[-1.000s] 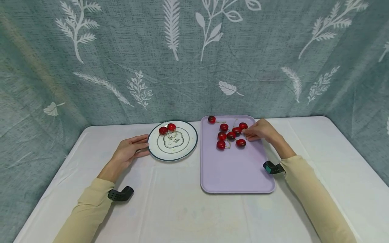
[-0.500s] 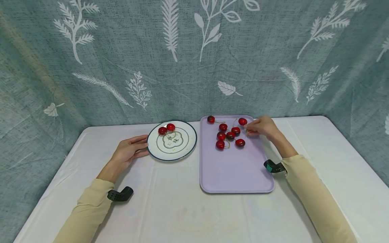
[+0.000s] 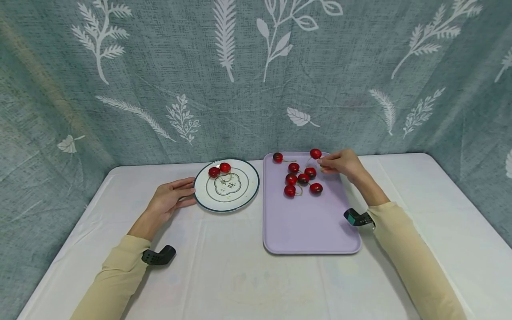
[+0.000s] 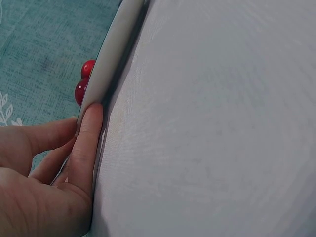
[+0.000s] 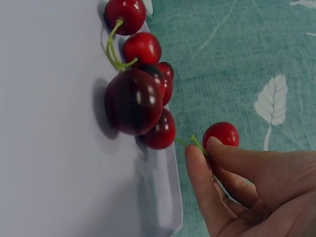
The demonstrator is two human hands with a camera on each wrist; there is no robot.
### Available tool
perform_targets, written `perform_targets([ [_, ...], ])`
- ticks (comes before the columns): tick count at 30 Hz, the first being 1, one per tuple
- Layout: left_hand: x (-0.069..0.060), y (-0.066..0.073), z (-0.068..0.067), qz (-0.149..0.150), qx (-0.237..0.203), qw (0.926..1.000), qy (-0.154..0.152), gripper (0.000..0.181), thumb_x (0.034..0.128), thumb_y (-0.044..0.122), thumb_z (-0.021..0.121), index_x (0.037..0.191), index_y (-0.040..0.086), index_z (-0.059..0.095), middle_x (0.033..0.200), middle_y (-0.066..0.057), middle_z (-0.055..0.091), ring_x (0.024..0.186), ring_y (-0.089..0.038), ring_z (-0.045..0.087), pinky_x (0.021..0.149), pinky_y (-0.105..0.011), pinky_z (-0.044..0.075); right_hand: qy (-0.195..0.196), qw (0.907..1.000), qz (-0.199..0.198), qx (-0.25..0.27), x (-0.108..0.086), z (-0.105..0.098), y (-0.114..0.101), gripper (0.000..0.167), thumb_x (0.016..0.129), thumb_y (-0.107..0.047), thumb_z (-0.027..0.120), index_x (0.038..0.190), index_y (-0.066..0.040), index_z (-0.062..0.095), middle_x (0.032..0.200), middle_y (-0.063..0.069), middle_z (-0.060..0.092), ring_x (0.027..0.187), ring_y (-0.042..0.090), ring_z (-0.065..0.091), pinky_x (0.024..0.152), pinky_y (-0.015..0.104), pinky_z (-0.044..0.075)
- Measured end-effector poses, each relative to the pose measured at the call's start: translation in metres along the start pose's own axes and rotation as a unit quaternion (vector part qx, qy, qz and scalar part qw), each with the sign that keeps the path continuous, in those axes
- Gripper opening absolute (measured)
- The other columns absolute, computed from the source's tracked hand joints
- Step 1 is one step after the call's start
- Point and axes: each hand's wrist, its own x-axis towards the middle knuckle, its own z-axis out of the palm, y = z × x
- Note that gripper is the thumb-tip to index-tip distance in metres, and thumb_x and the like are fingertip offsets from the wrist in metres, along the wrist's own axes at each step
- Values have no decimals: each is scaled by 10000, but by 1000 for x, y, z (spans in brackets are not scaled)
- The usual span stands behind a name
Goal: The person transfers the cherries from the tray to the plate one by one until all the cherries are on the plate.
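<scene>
My left hand [image 3: 166,201] holds the left edge of the white plate [image 3: 240,195], thumb and fingers at its rim; the left wrist view shows the fingers [image 4: 86,143] against the rim and underside. Two red cherries [image 3: 225,168] lie on the plate. At the back right of the purple tray [image 3: 312,226], my right hand [image 3: 344,165] pinches the green stem of a red cherry [image 3: 315,154]. In the right wrist view this cherry [image 5: 222,134] hangs clear of the tray, beside the fingertips. Several dark red cherries [image 3: 303,179] lie on the tray's back half.
A white cloth [image 3: 224,275] covers the table. Behind it hangs a green curtain [image 3: 240,115] with white leaf prints. The plate stands left of the tray, a narrow gap between them. Black devices [image 3: 159,255] are strapped at both wrists.
My right hand has moved back and slightly left, lifting the pinched cherry away from the others on the tray. The left hand and the plate have stayed in place.
</scene>
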Motion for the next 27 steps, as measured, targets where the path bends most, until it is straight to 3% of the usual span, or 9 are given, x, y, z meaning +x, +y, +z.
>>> perform_targets([
  [3,0,0,0,7,5,10000,17,573,975,-25,544,1510,11,341,1511,-245,349,825,-35,684,856,-263,587,-53,9999,-13,101,1,3,-2,385,966,-75,618,1244,186,561,804,-8,718,648,28,677,768,247,617],
  [12,0,0,1,-40,-18,10000,35,571,976,-24,545,1511,20,347,1515,-230,353,816,-30,684,849,-263,591,-102,9990,-50,424,6,14,-7,393,965,-60,614,1256,194,544,729,-31,695,644,43,684,808,288,610],
  [27,2,1,0,-23,-22,10000,-20,580,973,-24,550,1512,15,339,1526,-235,336,816,-32,685,851,-260,589,-642,9898,218,1257,11,33,-11,445,983,-108,598,1339,142,505,825,18,716,727,62,699,765,198,603],
])
